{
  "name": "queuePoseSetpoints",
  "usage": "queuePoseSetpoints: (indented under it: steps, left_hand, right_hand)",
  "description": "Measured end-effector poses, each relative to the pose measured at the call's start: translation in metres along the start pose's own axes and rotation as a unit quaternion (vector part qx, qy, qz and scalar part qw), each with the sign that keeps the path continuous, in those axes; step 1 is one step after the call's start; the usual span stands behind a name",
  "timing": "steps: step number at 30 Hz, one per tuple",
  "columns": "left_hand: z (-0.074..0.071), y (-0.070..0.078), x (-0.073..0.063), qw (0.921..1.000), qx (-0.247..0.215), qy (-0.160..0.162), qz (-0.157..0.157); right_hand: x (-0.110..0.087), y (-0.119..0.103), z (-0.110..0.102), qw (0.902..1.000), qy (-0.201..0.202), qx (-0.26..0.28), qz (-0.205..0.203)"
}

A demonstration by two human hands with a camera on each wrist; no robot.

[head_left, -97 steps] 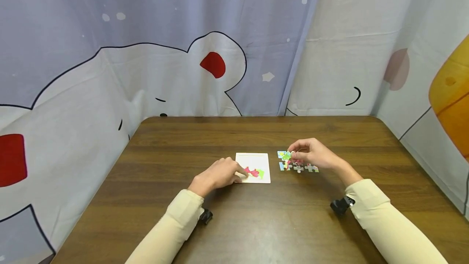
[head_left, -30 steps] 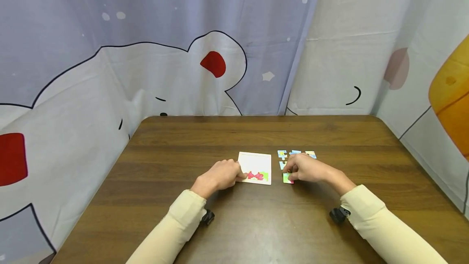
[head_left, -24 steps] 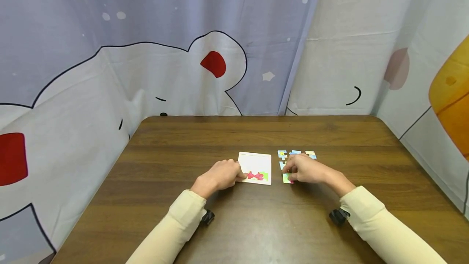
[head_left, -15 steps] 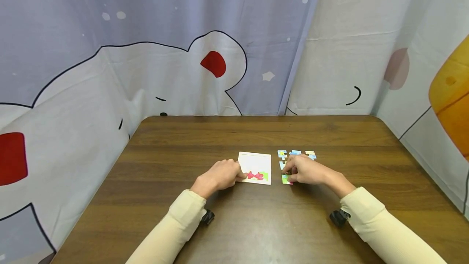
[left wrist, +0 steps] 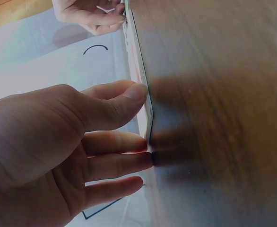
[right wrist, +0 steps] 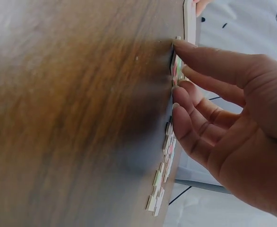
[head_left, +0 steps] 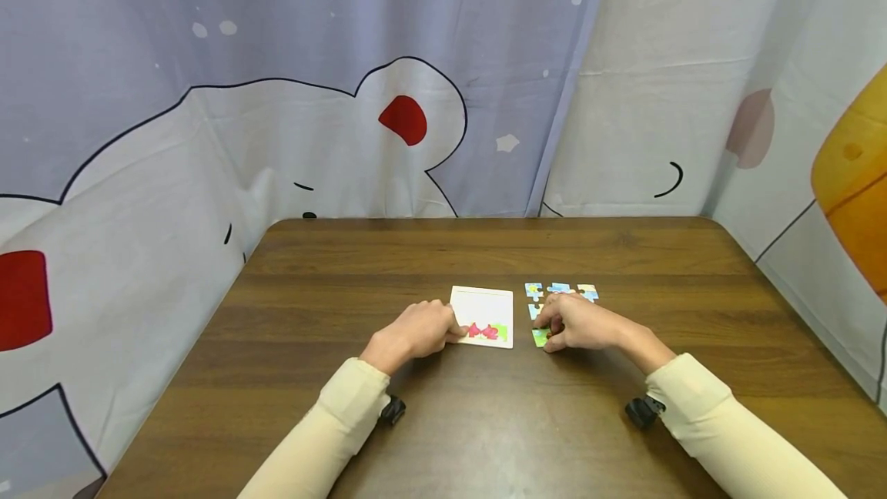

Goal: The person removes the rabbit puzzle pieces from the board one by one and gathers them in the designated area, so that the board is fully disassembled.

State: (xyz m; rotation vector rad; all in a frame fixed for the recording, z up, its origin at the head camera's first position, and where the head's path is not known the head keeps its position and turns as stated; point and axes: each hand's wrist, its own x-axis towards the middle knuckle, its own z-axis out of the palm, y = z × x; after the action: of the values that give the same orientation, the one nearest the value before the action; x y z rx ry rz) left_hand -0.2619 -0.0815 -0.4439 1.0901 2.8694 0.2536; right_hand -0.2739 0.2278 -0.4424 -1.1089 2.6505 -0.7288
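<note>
A thin white puzzle tray [head_left: 481,305] lies on the table, with red and green pieces along its near side. My left hand [head_left: 419,329] holds its near-left corner; the left wrist view shows the thumb [left wrist: 134,94] against the edge, with the other fingers past it. Right of the tray, my right hand [head_left: 582,320] pinches a green puzzle piece [head_left: 540,338] at the table surface between thumb and fingers. The hand covers part of that piece. Several loose blue and yellow puzzle pieces [head_left: 532,290] lie just beyond the right hand, some hidden under it.
The brown wooden table [head_left: 388,252] reaches back to a printed curtain [head_left: 312,129]. In the right wrist view, loose pieces [right wrist: 157,182] lie flat in a row beside the hand. Each wrist carries a small black camera [head_left: 644,410].
The right hand has gone from lifting a piece over the loose ones to a green piece nearer the person, which has slid slightly nearer and left. The tray shifted slightly right, then stayed.
</note>
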Motion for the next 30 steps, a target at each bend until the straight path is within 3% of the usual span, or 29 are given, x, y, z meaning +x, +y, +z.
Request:
queuePoseSetpoints:
  steps: [22, 30]
  left_hand:
    - [-0.0014, -0.0003, 0.0009, 1.0, 0.007, -0.004, 0.004]
    - [-0.0014, -0.0008, -0.0001, 1.0, 0.003, -0.005, 0.005]
  right_hand:
    - [0.0003, 0.005, 0.0011, 0.9998, 0.005, 0.016, -0.002]
    - [0.0004, 0.003, -0.0026, 0.9978, 0.022, 0.062, 0.009]
